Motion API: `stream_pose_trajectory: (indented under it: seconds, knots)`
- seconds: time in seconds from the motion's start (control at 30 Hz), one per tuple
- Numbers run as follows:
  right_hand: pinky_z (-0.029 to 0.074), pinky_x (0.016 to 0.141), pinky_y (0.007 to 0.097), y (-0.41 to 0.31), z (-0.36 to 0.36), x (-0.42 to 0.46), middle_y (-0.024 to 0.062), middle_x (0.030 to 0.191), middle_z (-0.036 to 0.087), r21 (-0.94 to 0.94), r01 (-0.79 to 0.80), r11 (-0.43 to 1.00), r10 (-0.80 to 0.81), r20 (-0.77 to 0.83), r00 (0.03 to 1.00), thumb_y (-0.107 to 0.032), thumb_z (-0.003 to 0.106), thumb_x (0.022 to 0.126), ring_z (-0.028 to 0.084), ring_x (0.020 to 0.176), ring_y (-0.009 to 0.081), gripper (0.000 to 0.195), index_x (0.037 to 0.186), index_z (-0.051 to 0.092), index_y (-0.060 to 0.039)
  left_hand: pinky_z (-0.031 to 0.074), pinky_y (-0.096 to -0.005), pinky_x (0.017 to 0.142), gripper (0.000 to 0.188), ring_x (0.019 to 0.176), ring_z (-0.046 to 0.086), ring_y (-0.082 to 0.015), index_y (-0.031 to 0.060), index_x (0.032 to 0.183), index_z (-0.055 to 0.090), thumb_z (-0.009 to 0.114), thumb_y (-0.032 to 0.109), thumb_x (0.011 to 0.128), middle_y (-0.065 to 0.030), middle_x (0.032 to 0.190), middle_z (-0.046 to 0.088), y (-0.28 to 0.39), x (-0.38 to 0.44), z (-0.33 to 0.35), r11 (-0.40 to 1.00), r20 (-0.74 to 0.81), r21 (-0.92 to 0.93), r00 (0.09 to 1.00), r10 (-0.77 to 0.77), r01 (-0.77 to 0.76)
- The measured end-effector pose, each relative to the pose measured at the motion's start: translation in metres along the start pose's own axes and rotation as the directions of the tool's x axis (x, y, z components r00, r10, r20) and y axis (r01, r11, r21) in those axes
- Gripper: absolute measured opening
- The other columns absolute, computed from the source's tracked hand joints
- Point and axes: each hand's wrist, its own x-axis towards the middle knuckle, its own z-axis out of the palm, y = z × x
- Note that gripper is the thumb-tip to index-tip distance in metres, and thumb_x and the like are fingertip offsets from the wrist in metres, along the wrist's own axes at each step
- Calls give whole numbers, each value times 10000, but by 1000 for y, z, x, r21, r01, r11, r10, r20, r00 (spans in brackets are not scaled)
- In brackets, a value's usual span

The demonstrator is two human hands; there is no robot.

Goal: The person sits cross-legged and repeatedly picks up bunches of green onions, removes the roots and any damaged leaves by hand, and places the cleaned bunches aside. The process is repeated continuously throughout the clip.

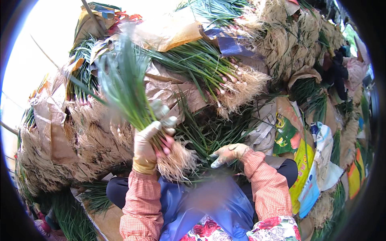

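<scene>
My left hand (149, 135), in a pale coated glove, grips a bunch of green onion plants (126, 99). Their blurred leaves point up and away, while the pinkish bulbs and pale root tuft (178, 161) hang towards my lap. To the right, my gloved right hand (230, 153) holds nothing, with thumb and fingers apart. It is close over loose green leaves (208, 135) in front of me; whether it touches them I cannot tell. Beyond, a laid-out row of green onions (208, 69) has its bulbs and roots facing right.
High root-out stacks of onions (90, 135) rise at left, with another stack (280, 42) at upper right. Brown wrapping sheets (181, 90) lie between layers. Printed plastic sacks (304, 171) spread at my right. A blue apron (175, 205) covers my lap. Another person (354, 70) is at far right.
</scene>
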Motion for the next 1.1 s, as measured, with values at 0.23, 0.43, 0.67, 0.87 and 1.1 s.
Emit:
stream_pose_trajectory:
  seconds: [0.23, 0.43, 0.67, 0.87, 1.1]
  knots:
    - [519, 722, 393, -45, -98, -26, 117, 871, 670, 95, -117, 989, 113, -982, 154, -301, 660, 877, 652, 770, 276, 341, 1075, 549, -46, 572, -342, 499, 308, 593, 629, -213, 16, 1104, 553, 589, 243, 899, -98, 771, 596, -44, 37, -15, 975, 126, -176, 986, -112, 133]
    - [498, 720, 419, -30, -82, 20, 164, 897, 677, -107, -16, 994, -101, -971, 217, -299, 573, 920, 646, 804, 350, 251, 1037, 619, -82, 495, -294, 538, 353, 715, 611, -186, -11, 1199, 524, 628, 101, 881, -149, 939, 681, -70, 40, -19, 980, -13, -188, 998, -68, 64]
    - [480, 474, 340, -64, -9, 27, 106, 811, 655, -660, 146, 736, -669, -680, 299, -271, 593, 908, 647, 633, 229, 142, 972, 633, -151, 540, -316, 418, 306, 624, 658, -182, -29, 1146, 559, 630, 103, 879, -139, 908, 680, -84, 50, -9, 983, -54, -89, 985, -165, 160]
    - [313, 390, 213, -79, -59, 14, -8, 518, 529, 517, 643, 565, -118, -721, 683, -575, 596, 871, 476, 437, 66, 550, 1029, 640, -50, 581, -296, 550, 405, 686, 674, -202, -53, 1201, 497, 632, 99, 851, -199, 937, 683, -86, 26, -43, 966, 136, -123, 968, -211, 228]
    - [362, 347, 220, -126, -19, 47, 17, 593, 551, 729, 684, -28, -47, -684, 728, -152, 587, 951, 441, 414, 69, 174, 905, 602, 15, 565, -306, 476, 266, 577, 654, -225, -41, 1059, 604, 622, 132, 859, -157, 829, 683, -101, 14, -45, 951, -37, -219, 973, -230, 216]
